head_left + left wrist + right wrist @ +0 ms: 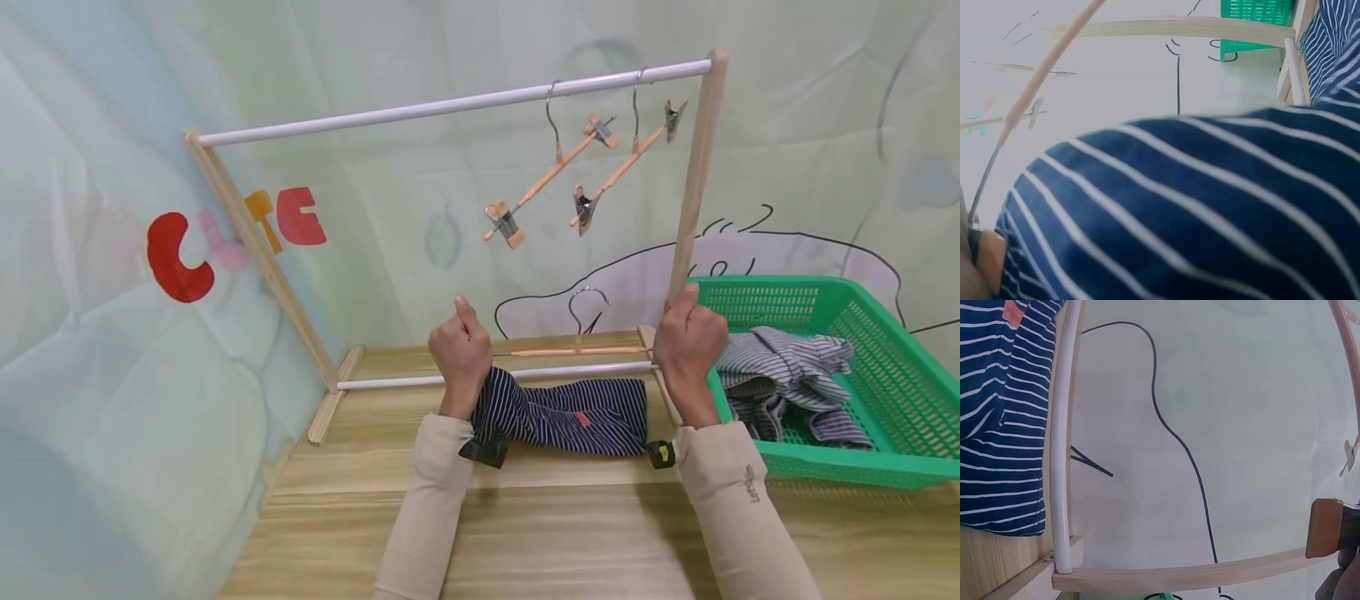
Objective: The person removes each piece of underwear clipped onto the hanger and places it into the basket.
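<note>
My left hand (460, 346) and right hand (690, 340) grip the two ends of a wooden clip hanger (555, 352), its metal hook pointing up. The right hand's fingers are on the clip (1324, 528) at that end. At the other end, a clip (990, 256) sits against a navy garment (592, 417) with white stripes and a small red tag. The garment bunches up beside the left wrist, and its other end spreads to the right, low in front of the rack. The left fingers are mostly hidden in the left wrist view.
A wooden rack (697, 183) with white rails stands on the wood-grain table (570, 533). Two clip hangers (555, 179) hang from its top rail. At right, a green basket (892, 342) holds striped clothes (787, 367). A printed cloth backdrop (390, 267) is behind.
</note>
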Tool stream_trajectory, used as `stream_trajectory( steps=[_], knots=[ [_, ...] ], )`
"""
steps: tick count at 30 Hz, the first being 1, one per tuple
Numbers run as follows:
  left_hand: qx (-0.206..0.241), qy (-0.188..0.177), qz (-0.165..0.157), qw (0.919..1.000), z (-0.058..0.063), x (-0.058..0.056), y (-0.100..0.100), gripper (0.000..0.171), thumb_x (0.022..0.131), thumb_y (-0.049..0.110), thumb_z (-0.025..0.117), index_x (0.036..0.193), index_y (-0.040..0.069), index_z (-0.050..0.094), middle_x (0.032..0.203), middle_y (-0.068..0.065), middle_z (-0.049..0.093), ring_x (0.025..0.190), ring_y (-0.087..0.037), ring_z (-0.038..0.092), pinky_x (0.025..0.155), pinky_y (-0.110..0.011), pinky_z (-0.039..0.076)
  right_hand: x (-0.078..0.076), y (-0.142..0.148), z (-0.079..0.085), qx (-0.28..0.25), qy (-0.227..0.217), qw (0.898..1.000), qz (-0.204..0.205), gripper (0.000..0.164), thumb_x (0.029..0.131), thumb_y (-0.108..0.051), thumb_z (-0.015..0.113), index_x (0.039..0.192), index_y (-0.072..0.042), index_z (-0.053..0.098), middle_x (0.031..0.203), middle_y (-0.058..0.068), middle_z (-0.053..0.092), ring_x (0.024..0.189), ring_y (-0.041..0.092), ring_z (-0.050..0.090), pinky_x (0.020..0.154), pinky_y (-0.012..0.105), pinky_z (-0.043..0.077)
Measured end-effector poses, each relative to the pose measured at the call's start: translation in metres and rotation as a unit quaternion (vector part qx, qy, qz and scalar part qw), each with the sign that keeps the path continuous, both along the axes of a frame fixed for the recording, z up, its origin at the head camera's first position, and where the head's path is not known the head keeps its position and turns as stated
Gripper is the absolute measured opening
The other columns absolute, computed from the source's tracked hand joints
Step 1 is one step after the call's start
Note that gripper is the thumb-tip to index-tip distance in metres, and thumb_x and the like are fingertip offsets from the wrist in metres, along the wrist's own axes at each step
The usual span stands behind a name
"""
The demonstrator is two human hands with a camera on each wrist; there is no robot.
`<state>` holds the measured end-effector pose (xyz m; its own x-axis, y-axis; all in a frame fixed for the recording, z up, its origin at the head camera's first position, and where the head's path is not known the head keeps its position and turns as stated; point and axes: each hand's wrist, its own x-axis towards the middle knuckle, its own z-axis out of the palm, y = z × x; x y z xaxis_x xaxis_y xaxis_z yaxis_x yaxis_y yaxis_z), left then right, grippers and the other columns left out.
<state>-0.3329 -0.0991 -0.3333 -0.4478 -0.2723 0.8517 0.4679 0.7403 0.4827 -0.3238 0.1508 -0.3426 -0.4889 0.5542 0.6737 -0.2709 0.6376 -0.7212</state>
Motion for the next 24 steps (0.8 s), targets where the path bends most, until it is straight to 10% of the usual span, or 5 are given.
stream_trajectory(
  steps=[14, 24],
  knots=[
    [0.003, 0.033, 0.014, 0.9994, -0.0027, -0.0016, 0.0004, 0.061, 0.098, 0.013, 0.039, 0.039, 0.011, 0.028, 0.039, 0.003, 0.021, 0.038, -0.009, 0.012, 0.038, -0.025, 0.008, 0.0053, 0.0004, 0.0010, -0.001, 0.061, 0.998, -0.004, 0.062, 0.099, -0.021, 0.033, 0.040, -0.007, 0.045, 0.038, 0.007, 0.034, 0.032, 0.007, 0.017, 0.036, 0.034, 0.013],
    [0.000, 0.022, -0.001, 0.9998, 0.0018, 0.0002, 0.0022, 0.058, 0.099, 0.015, 0.037, 0.042, 0.011, 0.028, 0.041, 0.002, 0.021, 0.039, -0.010, 0.013, 0.039, -0.026, 0.009, 0.0064, 0.0034, 0.0028, 0.006, 0.054, 0.998, -0.006, 0.063, 0.101, -0.022, 0.029, 0.041, -0.007, 0.040, 0.038, 0.008, 0.031, 0.033, 0.022, 0.020, 0.036, 0.034, 0.012]
  ],
)
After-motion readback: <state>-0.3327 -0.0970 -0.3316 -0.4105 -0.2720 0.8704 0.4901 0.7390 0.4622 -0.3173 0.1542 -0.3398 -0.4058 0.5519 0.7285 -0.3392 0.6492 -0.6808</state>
